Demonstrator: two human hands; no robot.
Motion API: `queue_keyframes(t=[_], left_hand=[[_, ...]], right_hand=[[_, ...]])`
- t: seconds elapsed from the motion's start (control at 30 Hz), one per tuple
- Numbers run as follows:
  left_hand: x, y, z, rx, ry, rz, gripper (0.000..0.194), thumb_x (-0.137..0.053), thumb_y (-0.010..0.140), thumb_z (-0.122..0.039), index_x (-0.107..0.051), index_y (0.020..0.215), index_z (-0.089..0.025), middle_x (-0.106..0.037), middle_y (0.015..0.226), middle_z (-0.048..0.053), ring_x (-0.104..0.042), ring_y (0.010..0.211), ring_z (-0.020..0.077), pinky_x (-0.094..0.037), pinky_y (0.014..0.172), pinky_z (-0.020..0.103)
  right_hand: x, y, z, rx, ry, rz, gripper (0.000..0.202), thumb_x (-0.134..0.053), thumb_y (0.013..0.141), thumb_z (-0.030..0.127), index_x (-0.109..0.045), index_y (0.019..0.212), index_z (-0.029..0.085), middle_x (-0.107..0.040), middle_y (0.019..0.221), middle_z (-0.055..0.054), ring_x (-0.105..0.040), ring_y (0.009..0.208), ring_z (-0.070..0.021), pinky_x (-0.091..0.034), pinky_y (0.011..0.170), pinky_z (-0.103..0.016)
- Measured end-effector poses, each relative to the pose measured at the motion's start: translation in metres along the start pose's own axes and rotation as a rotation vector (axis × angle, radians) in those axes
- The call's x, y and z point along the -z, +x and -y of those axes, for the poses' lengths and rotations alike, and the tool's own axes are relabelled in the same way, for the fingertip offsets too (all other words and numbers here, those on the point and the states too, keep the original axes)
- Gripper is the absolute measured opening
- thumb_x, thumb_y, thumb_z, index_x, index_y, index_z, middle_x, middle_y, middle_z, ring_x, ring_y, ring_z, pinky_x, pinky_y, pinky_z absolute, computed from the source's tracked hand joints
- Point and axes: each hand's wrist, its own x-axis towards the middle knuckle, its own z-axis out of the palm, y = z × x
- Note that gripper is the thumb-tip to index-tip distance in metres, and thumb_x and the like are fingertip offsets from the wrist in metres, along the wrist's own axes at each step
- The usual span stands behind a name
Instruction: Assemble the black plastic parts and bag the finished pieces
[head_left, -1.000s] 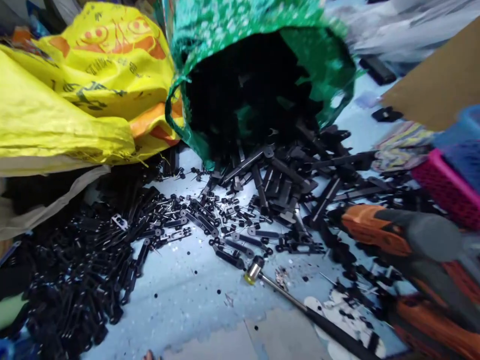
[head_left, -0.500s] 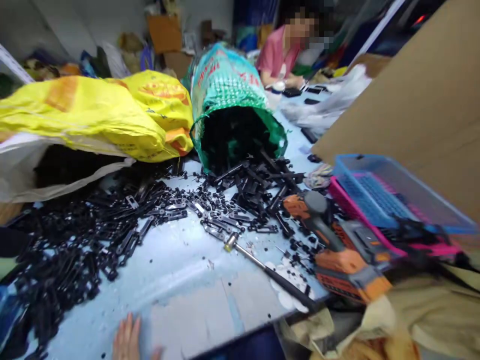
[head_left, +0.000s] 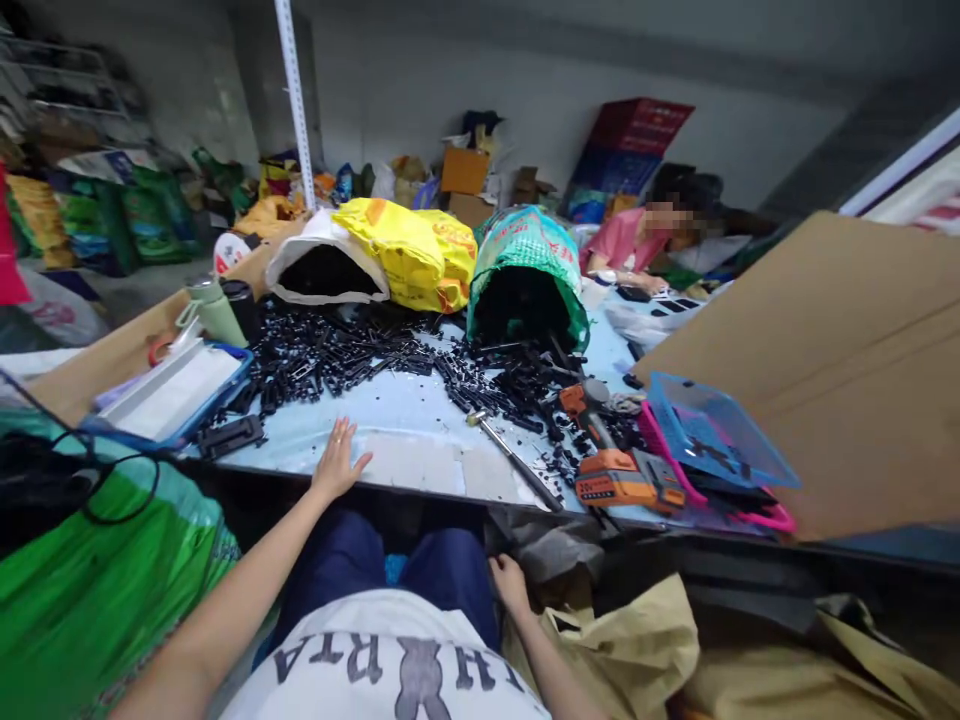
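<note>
My left hand [head_left: 339, 462] lies flat on the light blue tabletop [head_left: 300, 432] near its front edge, fingers stretched out and nothing held. Down beside my right thigh is my right hand [head_left: 510, 585]; its fingers are mostly hidden, so what they do cannot be made out. A small hammer [head_left: 517, 464] with a black grip rests on the table, its head pointing away from me. To its right lies an orange and grey cordless drill [head_left: 611, 480]. Beyond my left hand, many small black parts [head_left: 337, 350] are heaped across the table.
A green woven sack [head_left: 525, 250], a yellow bag [head_left: 409, 250] and a white-mouthed bag [head_left: 322, 240] lie behind the parts. Blue and pink baskets [head_left: 720, 430] stand right, before a cardboard sheet [head_left: 825, 380]. At left are a tray [head_left: 172, 395] and bottle [head_left: 217, 310]. A co-worker [head_left: 630, 240] sits far back.
The view has swung back and up, so my lap, both arms and more of the room now show. My left hand still rests on the table; my right hand has come into view.
</note>
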Motion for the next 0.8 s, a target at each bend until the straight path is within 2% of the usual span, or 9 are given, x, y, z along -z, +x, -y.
queue_keyframes(t=[0.07, 0.2, 0.3, 0.4, 0.53, 0.63, 0.73, 0.8], left_hand=[[0.003, 0.0, -0.001, 0.027, -0.018, 0.022, 0.065, -0.04, 0.086, -0.05, -0.029, 0.135, -0.009, -0.022, 0.147, 0.017, -0.009, 0.138, 0.026, -0.023, 0.11, 0.046], [0.007, -0.001, -0.002, 0.044, -0.053, 0.041, 0.065, -0.042, 0.085, -0.05, -0.031, 0.134, -0.01, -0.024, 0.146, 0.016, -0.01, 0.138, 0.025, -0.021, 0.111, 0.044], [0.007, -0.002, -0.002, 0.049, -0.063, 0.035, 0.065, -0.043, 0.084, -0.05, -0.033, 0.133, -0.009, -0.026, 0.145, 0.017, -0.012, 0.138, 0.0249, -0.021, 0.111, 0.043], [0.016, 0.005, 0.006, 0.109, -0.002, 0.005, 0.065, -0.045, 0.083, -0.047, -0.034, 0.133, -0.007, -0.026, 0.145, 0.019, -0.012, 0.138, 0.0268, -0.016, 0.111, 0.044], [0.046, 0.033, 0.043, 0.408, 0.158, -0.153, 0.065, -0.042, 0.084, -0.043, -0.03, 0.134, -0.003, -0.022, 0.145, 0.023, -0.009, 0.138, 0.0305, -0.015, 0.111, 0.046], [0.067, 0.063, 0.08, 0.688, 0.212, -0.209, 0.069, -0.038, 0.085, -0.046, -0.029, 0.133, 0.002, -0.025, 0.142, 0.029, -0.016, 0.135, 0.0354, -0.019, 0.107, 0.05], [0.07, 0.097, 0.108, 0.951, 0.234, -0.243, 0.079, -0.037, 0.082, -0.053, -0.027, 0.133, 0.006, -0.026, 0.139, 0.033, -0.021, 0.133, 0.0396, -0.019, 0.105, 0.056], [0.062, 0.118, 0.116, 1.011, 0.238, -0.264, 0.084, -0.037, 0.081, -0.058, -0.025, 0.135, 0.004, -0.024, 0.14, 0.033, -0.02, 0.132, 0.0407, -0.017, 0.104, 0.058]], right_hand=[[0.005, 0.005, 0.006, -0.013, 0.065, 0.053, 0.047, -0.041, 0.086, 0.05, -0.061, 0.062, 0.014, -0.062, 0.055, -0.005, -0.059, 0.051, -0.0191, -0.044, 0.05, -0.027], [0.012, 0.016, 0.049, -0.008, 0.226, 0.04, 0.044, -0.042, 0.084, 0.05, -0.065, 0.086, 0.012, -0.067, 0.071, -0.008, -0.062, 0.064, -0.0195, -0.047, 0.062, -0.028], [0.013, 0.02, 0.087, 0.142, 0.265, 0.027, 0.038, -0.045, 0.085, 0.045, -0.065, 0.086, 0.013, -0.067, 0.077, -0.008, -0.061, 0.067, -0.0173, -0.048, 0.067, -0.028], [0.011, 0.023, 0.113, 0.347, 0.242, 0.055, 0.03, -0.046, 0.088, 0.038, -0.065, 0.087, 0.015, -0.066, 0.08, -0.008, -0.06, 0.072, -0.0162, -0.047, 0.072, -0.029], [0.01, 0.04, 0.129, 0.481, 0.203, 0.045, 0.026, -0.046, 0.089, 0.033, -0.065, 0.086, 0.016, -0.064, 0.075, -0.006, -0.059, 0.071, -0.0154, -0.047, 0.07, -0.029], [0.008, 0.065, 0.134, 0.512, 0.169, 0.056, 0.026, -0.045, 0.09, 0.032, -0.064, 0.086, 0.016, -0.064, 0.075, -0.006, -0.059, 0.07, -0.015, -0.047, 0.068, -0.028], [-0.001, 0.1, 0.13, 0.567, 0.078, 0.08, 0.026, -0.043, 0.091, 0.032, -0.064, 0.09, 0.016, -0.065, 0.08, -0.007, -0.06, 0.076, -0.0168, -0.047, 0.073, -0.03], [-0.011, 0.121, 0.12, 0.58, -0.033, 0.062, 0.028, -0.043, 0.091, 0.035, -0.063, 0.096, 0.016, -0.065, 0.089, -0.009, -0.058, 0.087, -0.0199, -0.045, 0.081, -0.036]])
